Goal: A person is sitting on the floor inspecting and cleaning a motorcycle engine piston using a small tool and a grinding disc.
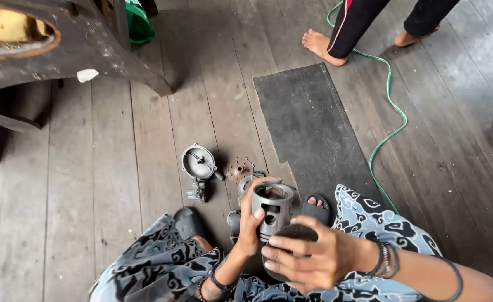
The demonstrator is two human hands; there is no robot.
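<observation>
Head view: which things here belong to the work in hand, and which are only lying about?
In hand:
- metal piston, in left hand
- dark pad, in right hand

Lying about:
- round metal cover
- small gear disc
- green hose
- black mat

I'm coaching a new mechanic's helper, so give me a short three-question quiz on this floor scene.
1. True or false: the left hand grips the grey metal piston.
2. What does the right hand press against the piston? A) green hose B) dark abrasive sheet C) round cover
3. Which part lies on the floor planks nearest the black mat: the round metal cover or the small rusty disc?

Key: 1 true; 2 B, the dark abrasive sheet; 3 the small rusty disc.
</observation>
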